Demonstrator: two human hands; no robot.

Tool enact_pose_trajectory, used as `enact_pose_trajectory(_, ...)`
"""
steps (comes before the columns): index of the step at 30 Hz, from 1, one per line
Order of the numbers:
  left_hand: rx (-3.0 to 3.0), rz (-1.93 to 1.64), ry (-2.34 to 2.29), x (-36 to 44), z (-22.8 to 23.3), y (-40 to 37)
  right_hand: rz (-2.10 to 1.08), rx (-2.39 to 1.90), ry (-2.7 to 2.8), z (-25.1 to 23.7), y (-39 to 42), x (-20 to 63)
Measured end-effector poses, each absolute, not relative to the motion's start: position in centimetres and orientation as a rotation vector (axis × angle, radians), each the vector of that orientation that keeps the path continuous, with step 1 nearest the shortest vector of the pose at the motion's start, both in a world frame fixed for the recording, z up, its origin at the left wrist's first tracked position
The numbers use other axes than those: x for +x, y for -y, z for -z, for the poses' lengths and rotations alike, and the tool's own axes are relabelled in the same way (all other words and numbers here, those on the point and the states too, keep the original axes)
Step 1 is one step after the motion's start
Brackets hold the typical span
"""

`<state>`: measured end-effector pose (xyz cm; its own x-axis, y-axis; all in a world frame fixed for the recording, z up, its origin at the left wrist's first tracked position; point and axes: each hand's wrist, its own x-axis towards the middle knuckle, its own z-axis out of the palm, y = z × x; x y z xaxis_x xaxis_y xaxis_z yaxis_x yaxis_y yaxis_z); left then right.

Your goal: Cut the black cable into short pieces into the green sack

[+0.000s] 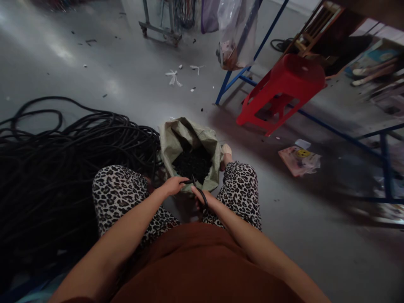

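I sit with leopard-print trousers, knees apart, over an open woven sack [176, 139] on the floor. The sack holds a mass of small black pieces [193, 163]. My left hand [173, 185] pinches the end of a thin black tube at the sack's near rim. My right hand [202, 198] is closed around a black-handled tool, likely scissors [202, 194], whose tip meets that tube end. Both hands are close together between my knees.
A big tangled heap of black tubing [63, 168] lies on the floor at my left. A red plastic stool [284, 88] stands tilted at the right by a blue metal frame [341, 134]. Paper scraps [299, 160] and white bits litter the grey floor.
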<state>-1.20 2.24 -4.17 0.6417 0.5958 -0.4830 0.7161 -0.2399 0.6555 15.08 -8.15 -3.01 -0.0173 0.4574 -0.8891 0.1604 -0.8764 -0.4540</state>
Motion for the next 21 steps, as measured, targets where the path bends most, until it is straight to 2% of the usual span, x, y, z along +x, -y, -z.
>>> enact_pose_trajectory(21,1.983,0.194,-1.107,-0.97,5.14,-2.22,-1.833,-2.218,0.741,3.48,8.27,14.87)
